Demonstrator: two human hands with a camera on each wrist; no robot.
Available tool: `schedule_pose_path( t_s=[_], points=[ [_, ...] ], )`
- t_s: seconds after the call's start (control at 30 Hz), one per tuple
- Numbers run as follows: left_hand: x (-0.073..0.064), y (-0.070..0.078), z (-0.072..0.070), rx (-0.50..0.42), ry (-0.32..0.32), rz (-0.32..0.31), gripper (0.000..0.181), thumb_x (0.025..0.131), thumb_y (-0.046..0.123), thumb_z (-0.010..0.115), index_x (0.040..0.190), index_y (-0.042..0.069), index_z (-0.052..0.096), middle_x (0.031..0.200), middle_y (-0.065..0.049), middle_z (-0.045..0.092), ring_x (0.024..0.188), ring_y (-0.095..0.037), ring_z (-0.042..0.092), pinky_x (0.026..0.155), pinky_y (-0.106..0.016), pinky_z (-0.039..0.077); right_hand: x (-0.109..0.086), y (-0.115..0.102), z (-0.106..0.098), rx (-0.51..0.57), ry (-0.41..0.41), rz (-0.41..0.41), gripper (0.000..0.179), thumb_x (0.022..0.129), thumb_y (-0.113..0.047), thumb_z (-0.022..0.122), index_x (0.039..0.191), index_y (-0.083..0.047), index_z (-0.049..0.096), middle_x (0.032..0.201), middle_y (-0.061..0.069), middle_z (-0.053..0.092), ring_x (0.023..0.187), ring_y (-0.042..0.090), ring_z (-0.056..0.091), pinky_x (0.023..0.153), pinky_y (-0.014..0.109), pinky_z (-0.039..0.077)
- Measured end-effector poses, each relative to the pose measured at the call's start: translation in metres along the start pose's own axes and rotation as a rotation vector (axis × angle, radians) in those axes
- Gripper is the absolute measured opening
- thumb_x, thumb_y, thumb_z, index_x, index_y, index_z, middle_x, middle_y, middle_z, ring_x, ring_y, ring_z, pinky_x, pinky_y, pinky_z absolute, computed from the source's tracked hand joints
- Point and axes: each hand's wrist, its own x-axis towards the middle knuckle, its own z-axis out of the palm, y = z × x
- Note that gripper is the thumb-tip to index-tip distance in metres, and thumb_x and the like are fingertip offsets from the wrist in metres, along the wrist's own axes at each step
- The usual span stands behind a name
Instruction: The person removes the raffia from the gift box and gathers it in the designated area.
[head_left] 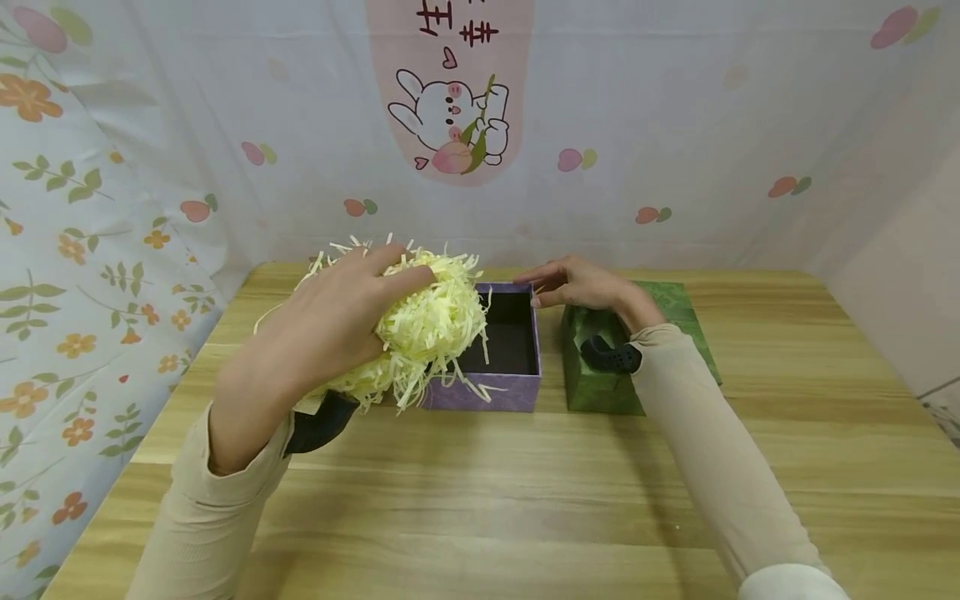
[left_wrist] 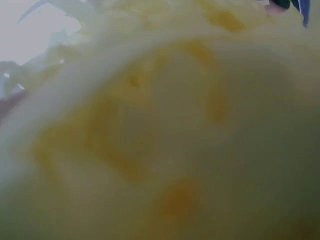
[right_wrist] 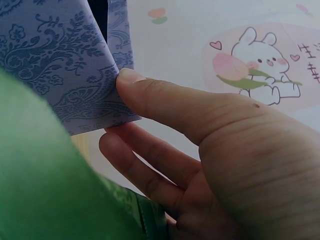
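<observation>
My left hand [head_left: 318, 321] grips a big bundle of pale yellow shredded paper [head_left: 438, 321], held at the left side of an open purple box [head_left: 510, 392]. Loose strands hang over the box's left part and hide it; its visible inside is black. In the left wrist view the shredded paper [left_wrist: 180, 140] fills the picture, close and blurred. My right hand [head_left: 581, 285] holds the far right corner of the box. The right wrist view shows the thumb against the corner of the patterned purple box [right_wrist: 65, 75], with fingers beyond it.
A green box [head_left: 603, 387] stands just right of the purple one, under my right wrist. Both boxes are on a wooden table [head_left: 480, 508]. Behind it hangs a white printed curtain [head_left: 637, 100] with a rabbit picture.
</observation>
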Motion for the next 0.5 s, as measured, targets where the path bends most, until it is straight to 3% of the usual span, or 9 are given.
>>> schedule_pose_path(
  t_s=[0.13,0.4,0.5],
  points=[
    [-0.007,0.007,0.006,-0.002,0.02,0.067,0.062,0.053,-0.026,0.057,0.101,0.013,0.056,0.093,-0.005,0.049,0.074,-0.027,0.049,0.062,-0.036,0.041,0.0,0.0,0.001,0.0,-0.005,0.0,0.042,0.09,-0.014,0.063,0.131,-0.007,0.055,0.129,0.014,0.054,0.116,0.03,0.051,0.094,0.045,0.041],
    [-0.02,0.021,0.019,0.004,-0.022,0.114,0.067,0.051,-0.025,0.066,0.102,0.016,0.054,0.102,-0.005,0.052,0.072,-0.027,0.046,0.052,-0.031,0.039,0.0,0.001,0.001,0.009,-0.006,0.001,0.042,0.09,-0.013,0.063,0.131,-0.006,0.054,0.131,0.014,0.052,0.117,0.031,0.05,0.096,0.046,0.039],
    [-0.025,0.027,0.025,-0.018,-0.042,0.143,0.068,0.052,-0.022,0.072,0.105,0.017,0.055,0.11,-0.007,0.053,0.081,-0.029,0.051,0.054,-0.033,0.044,-0.001,0.002,0.001,0.007,-0.006,0.002,0.043,0.09,-0.014,0.063,0.131,-0.007,0.054,0.131,0.013,0.052,0.117,0.03,0.05,0.095,0.046,0.039]
  ],
)
